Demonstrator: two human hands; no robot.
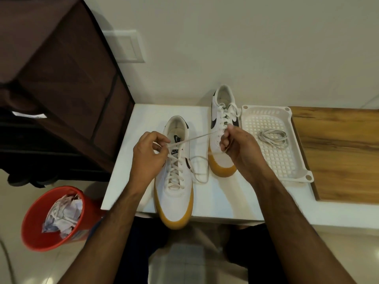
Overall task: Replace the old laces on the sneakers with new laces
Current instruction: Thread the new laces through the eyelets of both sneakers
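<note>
Two white sneakers with tan soles stand on a white table (143,124). The near sneaker (174,181) is laced up most of its front, its toe over the table's front edge. My left hand (149,154) pinches the white lace (196,137) beside the tongue. From there the lace runs taut to my right hand (235,144), which grips its other part above the far sneaker (223,119). A slack loop of lace (202,171) lies on the table between the shoes. The far sneaker is laced.
A white perforated tray (295,171) at the right holds a coiled grey-white lace (272,138). A wooden top (338,150) lies beyond it. A red bin (41,232) with crumpled paper stands on the floor at the left, under a dark brown fabric cabinet (61,78).
</note>
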